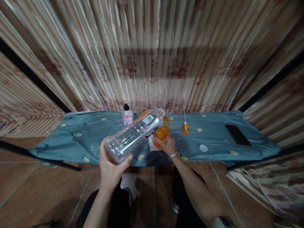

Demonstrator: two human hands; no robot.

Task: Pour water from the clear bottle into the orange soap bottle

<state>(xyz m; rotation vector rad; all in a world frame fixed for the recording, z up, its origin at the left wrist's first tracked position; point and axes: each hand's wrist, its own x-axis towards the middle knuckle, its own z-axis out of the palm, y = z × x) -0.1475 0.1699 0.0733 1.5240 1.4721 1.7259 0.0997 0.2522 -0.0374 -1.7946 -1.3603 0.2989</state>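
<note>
Clear plastic nearest, clamping fingers of the left hand (114,169) round the base of a big bottle (135,136) tipped toward two o'clock, closing the right hand (167,144) round an orange bottle (162,133) just off centre at five o'clock, seemingly mid-pour, amount left impossible to tell, with pump (185,127) already off toward four o'clock, not yet refitted.

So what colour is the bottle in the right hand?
The bottle looks translucent orange, best seen in the head view.
</note>
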